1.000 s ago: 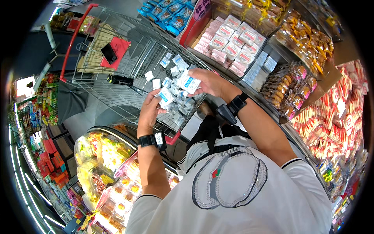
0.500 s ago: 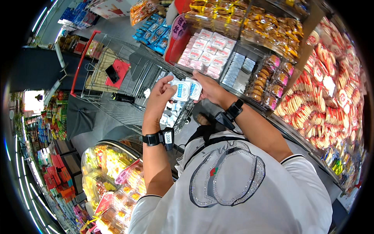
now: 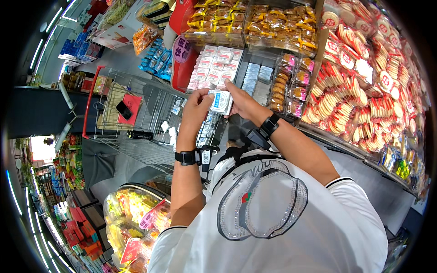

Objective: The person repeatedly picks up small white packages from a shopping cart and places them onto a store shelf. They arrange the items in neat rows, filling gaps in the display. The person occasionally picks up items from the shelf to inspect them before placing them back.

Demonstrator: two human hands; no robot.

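Observation:
Between my two hands is a small white square packet with a blue band and a round print on its face. My right hand grips its right side, thumb along the top edge. My left hand is closed on its left edge, thumb on the face. Whether a second packet lies underneath is hidden. Just beyond my hands, rows of white packets with red print fill a display bin. Below and left of my left hand, several loose white packets lie in the wire shopping cart.
In the cart's child seat area lies a phone on a red sheet. Bins of yellow-wrapped pastries, packed round cookies and red-and-white cracker packs line the right. A stand of packed food stands at lower left.
Two packets showed side by side in my hands; now one face shows. My hands have come closer together around it. The whole view has shifted, with the shelves appearing further left.

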